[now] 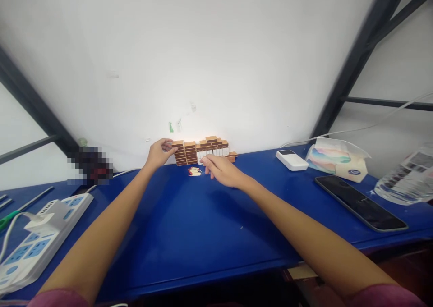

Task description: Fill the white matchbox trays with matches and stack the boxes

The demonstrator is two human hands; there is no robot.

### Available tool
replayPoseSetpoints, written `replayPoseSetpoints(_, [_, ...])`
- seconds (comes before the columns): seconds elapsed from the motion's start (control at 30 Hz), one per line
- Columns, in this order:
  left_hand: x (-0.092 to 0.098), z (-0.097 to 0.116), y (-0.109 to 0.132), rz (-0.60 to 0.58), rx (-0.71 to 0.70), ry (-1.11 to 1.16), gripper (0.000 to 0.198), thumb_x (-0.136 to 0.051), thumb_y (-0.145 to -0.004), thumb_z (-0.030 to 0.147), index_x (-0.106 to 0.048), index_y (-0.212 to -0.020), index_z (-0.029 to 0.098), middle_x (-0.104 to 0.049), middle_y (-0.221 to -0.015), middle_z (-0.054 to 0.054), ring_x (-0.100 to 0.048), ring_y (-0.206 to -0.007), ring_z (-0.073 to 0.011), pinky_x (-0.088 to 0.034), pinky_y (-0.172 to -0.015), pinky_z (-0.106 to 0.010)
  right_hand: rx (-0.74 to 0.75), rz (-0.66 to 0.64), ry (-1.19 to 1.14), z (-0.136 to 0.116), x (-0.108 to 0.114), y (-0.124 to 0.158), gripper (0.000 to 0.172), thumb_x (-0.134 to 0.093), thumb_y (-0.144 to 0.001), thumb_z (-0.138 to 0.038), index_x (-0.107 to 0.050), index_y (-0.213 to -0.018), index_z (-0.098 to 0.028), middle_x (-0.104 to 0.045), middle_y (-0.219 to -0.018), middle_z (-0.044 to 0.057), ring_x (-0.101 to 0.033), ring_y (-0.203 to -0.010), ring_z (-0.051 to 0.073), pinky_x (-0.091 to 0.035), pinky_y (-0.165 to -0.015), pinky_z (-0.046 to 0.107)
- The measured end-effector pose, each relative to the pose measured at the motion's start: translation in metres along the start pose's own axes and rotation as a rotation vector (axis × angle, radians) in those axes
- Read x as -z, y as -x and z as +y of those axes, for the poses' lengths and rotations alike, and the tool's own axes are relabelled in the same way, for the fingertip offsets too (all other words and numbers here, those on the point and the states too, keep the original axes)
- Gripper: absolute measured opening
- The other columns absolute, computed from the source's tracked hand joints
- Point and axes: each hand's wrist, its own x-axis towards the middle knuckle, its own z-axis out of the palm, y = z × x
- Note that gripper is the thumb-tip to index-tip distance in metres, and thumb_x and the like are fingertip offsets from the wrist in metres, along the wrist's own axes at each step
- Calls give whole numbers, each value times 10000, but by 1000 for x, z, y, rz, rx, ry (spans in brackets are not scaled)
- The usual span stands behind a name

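Note:
Stacks of small brown-sided matchboxes (191,153) stand against the wall at the back of the blue table. White-faced boxes (221,152) are upright to their right, with more brown boxes piled above them. My left hand (161,153) is at the left end of the stacks, its fingers apart and touching the top box at the edge. In front of the stacks lies a small heap of loose matches (194,171). Just right of the heap is my right hand (218,169), thumb and index finger pinched together; whatever they hold is too small to make out.
The blue table (189,244) has a white power strip (43,244) on its left. On the right are a white device (292,160), a tissue pack (338,159), a phone (360,203) and a plastic bottle (406,178). Dark metal frame bars rise on both sides.

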Motion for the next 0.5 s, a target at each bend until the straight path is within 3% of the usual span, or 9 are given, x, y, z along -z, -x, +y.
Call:
replayPoseSetpoints(0.1, [-5,3,2,36,34,-19,439,-790,-772,471,-708,-1077,166,-723,-883,-67,-676,-810,-201,-567,-796,-352,-7,-11,92,1,1,-1,442,-324,-1128,-497,-598,-928,-213,-715,-872,43,-644,-718,171,-451,-721,302])
replayPoseSetpoints(0.23, [-5,7,8,68,57,-91,447,-765,-816,488,-689,-1125,174,-739,-937,-74,-685,-843,-213,-555,-818,-354,-25,37,436,9,15,-4,405,-377,-1120,-436,-634,-910,-205,-731,-915,103,-665,-847,236,-420,-742,322])
replayPoseSetpoints(0.37, [5,26,29,110,-67,-325,451,-653,-925,465,-642,-1277,183,-728,-1091,-114,-679,-942,-255,-533,-875,-392,-213,39,695,24,46,-2,275,-601,-1030,-395,-664,-852,-195,-733,-920,151,-683,-875,282,-415,-727,334])
replayPoseSetpoints(0.43, [14,42,49,9,-210,-401,457,-636,-942,446,-627,-1326,199,-714,-1165,-120,-675,-978,-270,-524,-902,-410,-347,-103,697,32,61,2,271,-720,-945,-411,-663,-787,-199,-729,-851,143,-686,-803,281,-415,-674,335])
replayPoseSetpoints(0.5, [22,56,72,-208,-323,-396,374,-628,-955,454,-671,-1251,229,-723,-1161,-95,-687,-952,-258,-530,-868,-395,-413,-236,652,40,72,6,330,-739,-913,-480,-660,-746,-206,-728,-795,119,-675,-720,254,-413,-613,328])
